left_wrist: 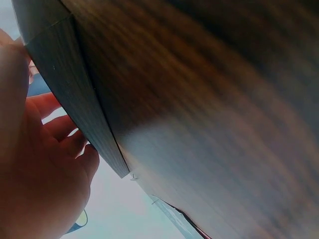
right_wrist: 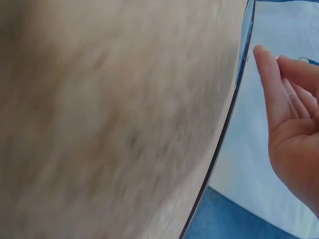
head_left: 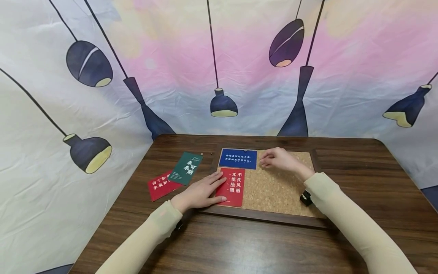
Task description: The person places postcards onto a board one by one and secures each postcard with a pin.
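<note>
My left hand (head_left: 204, 191) rests on the left edge of a red card (head_left: 236, 192) with white characters, fingers spread. That card lies upright on a cork board (head_left: 273, 194) in a dark wood frame. Above it on the board is a blue card (head_left: 236, 158), with a small pin (head_left: 245, 151) at its top edge. Just right of the blue card, my right hand (head_left: 280, 160) hovers with thumb and fingertips together. A tiny pale thing, seemingly a push pin (right_wrist: 277, 58), shows between those fingertips in the right wrist view. In the left wrist view, the left hand (left_wrist: 50, 164) lies along the frame's edge.
Left of the board, a green card (head_left: 186, 169) overlaps another red card (head_left: 162, 186) on the wooden table (head_left: 253, 249). Near the green card's top corner lies a small pin (head_left: 201, 154). A cloth printed with lamps (head_left: 191, 49) hangs behind the table.
</note>
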